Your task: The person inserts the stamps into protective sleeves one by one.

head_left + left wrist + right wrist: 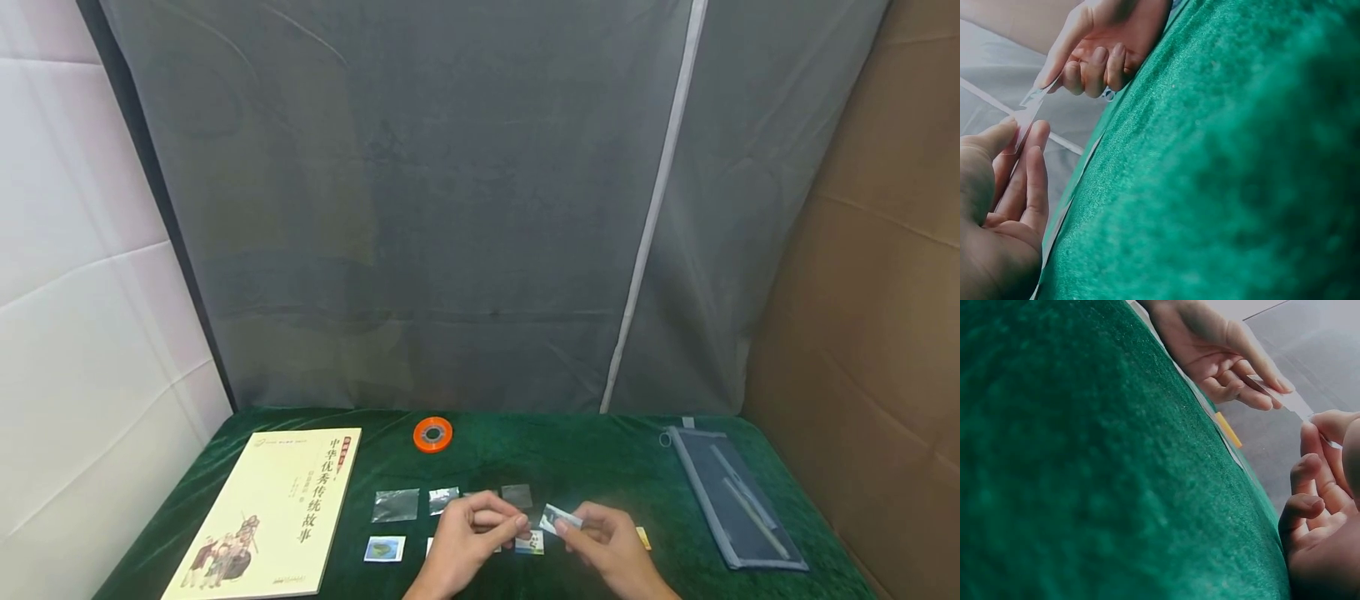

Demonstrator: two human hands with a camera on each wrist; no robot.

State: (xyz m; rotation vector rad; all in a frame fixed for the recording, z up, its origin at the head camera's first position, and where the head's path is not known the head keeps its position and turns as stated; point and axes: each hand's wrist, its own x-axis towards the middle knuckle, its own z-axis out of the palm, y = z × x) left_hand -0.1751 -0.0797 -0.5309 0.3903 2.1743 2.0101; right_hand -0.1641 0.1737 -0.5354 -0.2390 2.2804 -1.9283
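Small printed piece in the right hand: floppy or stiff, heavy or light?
The small printed piece is probably fairly stiff, jutting from the right hand without visibly drooping. It is likely light, being so small beside that hand. It may crease easily, since it looks thin in the wrist views.

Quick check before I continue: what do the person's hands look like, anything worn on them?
In the head view, the left hand and right hand look bare, with five-fingered human shapes; no gloves, rings or sleeves show.

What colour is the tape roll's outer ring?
The outer ring is orange, best in the head view.
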